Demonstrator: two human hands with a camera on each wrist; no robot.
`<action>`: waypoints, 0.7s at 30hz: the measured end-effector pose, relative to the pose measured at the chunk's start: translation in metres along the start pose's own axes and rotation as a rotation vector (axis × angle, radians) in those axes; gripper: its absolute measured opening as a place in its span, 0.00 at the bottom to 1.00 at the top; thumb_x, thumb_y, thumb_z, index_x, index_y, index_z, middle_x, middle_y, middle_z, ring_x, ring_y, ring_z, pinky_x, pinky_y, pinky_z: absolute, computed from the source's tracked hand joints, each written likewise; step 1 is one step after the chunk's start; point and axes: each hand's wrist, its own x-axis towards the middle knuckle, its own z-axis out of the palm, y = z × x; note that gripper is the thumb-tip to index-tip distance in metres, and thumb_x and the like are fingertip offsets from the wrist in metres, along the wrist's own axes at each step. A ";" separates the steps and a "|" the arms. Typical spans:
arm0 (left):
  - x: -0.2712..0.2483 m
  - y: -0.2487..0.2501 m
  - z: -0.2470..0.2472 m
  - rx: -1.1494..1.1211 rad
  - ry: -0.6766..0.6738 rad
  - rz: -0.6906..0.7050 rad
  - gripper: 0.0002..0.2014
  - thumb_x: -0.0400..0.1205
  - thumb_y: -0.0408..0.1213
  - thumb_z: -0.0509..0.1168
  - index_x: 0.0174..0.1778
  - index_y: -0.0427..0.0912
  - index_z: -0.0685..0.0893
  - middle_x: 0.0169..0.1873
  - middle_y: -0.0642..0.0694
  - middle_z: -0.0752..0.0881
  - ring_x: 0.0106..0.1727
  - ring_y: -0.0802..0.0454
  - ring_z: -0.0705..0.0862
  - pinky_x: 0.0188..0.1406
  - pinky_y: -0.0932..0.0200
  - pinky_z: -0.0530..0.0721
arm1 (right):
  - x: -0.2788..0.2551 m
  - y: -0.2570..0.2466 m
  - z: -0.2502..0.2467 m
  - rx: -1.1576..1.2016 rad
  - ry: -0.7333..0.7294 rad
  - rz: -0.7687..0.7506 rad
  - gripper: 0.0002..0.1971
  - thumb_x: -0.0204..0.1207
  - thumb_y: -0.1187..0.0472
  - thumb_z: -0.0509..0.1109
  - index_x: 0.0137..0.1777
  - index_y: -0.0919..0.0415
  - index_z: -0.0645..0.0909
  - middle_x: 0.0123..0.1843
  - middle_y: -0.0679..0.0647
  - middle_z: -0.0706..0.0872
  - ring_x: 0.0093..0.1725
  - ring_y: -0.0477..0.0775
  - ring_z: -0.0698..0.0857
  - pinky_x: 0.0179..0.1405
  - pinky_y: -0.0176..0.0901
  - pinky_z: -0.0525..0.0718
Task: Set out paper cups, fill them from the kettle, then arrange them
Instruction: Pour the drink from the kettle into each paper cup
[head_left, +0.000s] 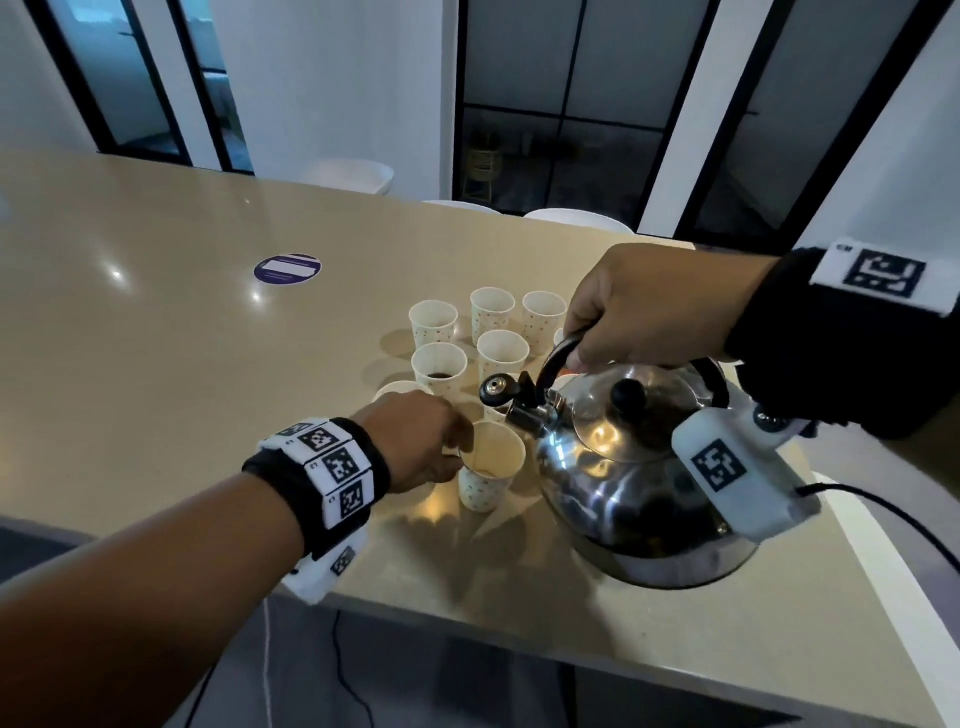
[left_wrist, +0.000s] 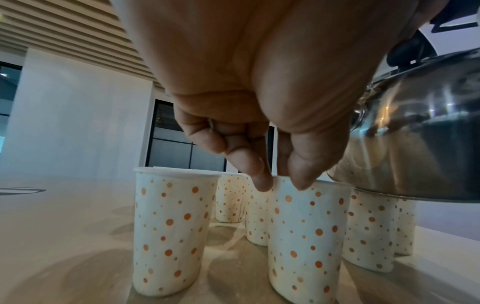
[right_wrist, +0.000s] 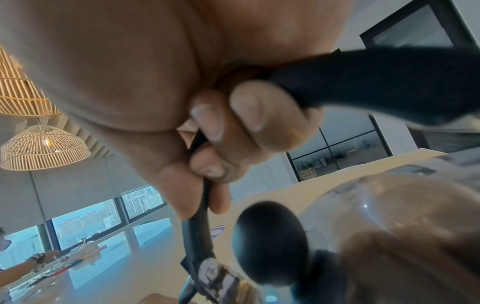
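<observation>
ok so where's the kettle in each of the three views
Head: the steel kettle sits lower right of centre, its handle gripped by the right hand, spout toward the cup that the left hand pinches.
Left wrist: its shiny body fills the right edge, above the dotted cups.
Right wrist: the black handle crosses the upper right; the body is blurred at lower right.
Shared landmark: the black lid knob, seen in all three.

Beige glossy table (head_left: 156, 332), long. On it: cluster of dotted paper cups (head_left: 491, 309) standing upright near right end, one holding dark liquid (head_left: 439, 367); round purple sticker (head_left: 287, 269) farther back left, well apart from cups.
</observation>
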 end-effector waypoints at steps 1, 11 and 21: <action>-0.002 0.002 0.000 -0.005 -0.002 -0.012 0.16 0.82 0.48 0.69 0.65 0.56 0.87 0.59 0.56 0.89 0.59 0.51 0.86 0.60 0.52 0.83 | 0.000 0.000 0.001 -0.014 -0.003 -0.004 0.02 0.70 0.55 0.79 0.40 0.52 0.91 0.36 0.46 0.89 0.42 0.51 0.86 0.38 0.41 0.79; -0.008 0.006 -0.001 -0.073 0.020 -0.081 0.15 0.82 0.46 0.70 0.65 0.55 0.87 0.59 0.55 0.88 0.60 0.52 0.84 0.59 0.58 0.81 | 0.007 -0.006 0.003 -0.117 -0.053 -0.015 0.05 0.72 0.56 0.78 0.44 0.56 0.90 0.37 0.49 0.88 0.44 0.54 0.86 0.37 0.40 0.80; -0.008 0.004 -0.002 -0.093 0.031 -0.074 0.14 0.83 0.46 0.69 0.65 0.56 0.88 0.59 0.55 0.88 0.59 0.52 0.85 0.57 0.60 0.81 | 0.019 -0.010 -0.002 -0.156 -0.062 -0.034 0.06 0.70 0.55 0.79 0.42 0.57 0.90 0.36 0.50 0.87 0.45 0.56 0.86 0.38 0.42 0.80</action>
